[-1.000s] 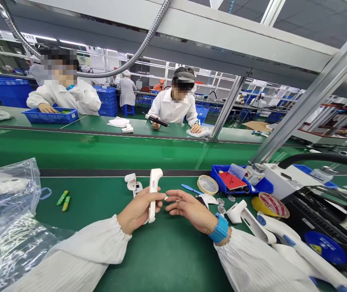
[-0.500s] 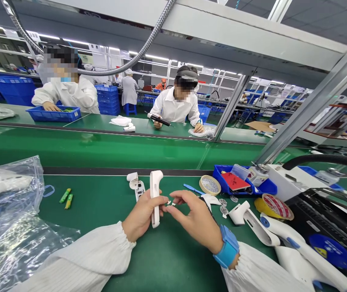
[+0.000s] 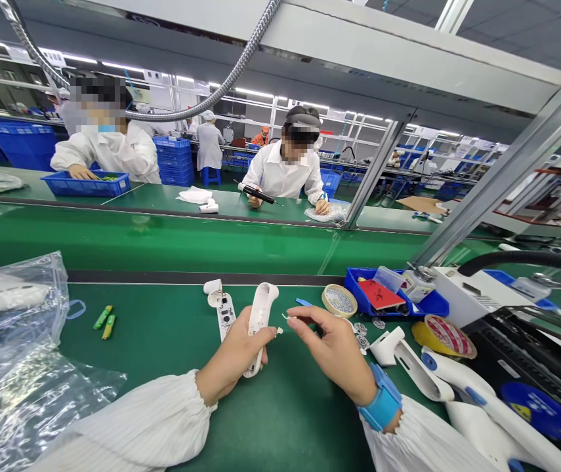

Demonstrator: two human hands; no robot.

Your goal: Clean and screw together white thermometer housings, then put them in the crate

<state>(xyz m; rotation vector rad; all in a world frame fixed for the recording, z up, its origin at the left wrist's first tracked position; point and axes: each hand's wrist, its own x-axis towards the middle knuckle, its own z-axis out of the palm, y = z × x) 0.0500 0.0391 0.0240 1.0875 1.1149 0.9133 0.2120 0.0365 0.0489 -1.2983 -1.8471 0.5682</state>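
Note:
My left hand (image 3: 235,354) is closed round a long white plastic shell (image 3: 261,308), its hollow inner side facing me. A tiny pale piece (image 3: 279,332) shows at the tip of the left thumb. To the right, my right hand (image 3: 332,347) pinches a small thin white piece (image 3: 287,317) between thumb and forefinger, apart from the shell. Just behind the left hand lies a white part with a circuit board (image 3: 225,313), partly hidden by that hand.
Two green batteries (image 3: 108,326) and clear plastic bags (image 3: 58,380) lie left. On the right are a round tub (image 3: 339,300), a blue bin (image 3: 425,303), white housings (image 3: 420,373) and a tape roll (image 3: 443,335). Across the belt (image 3: 162,242) two people sit.
The white shell has turned from edge-on to show its hollow inside. My right hand has moved a little right, away from my left hand, with a thin white piece in its fingertips.

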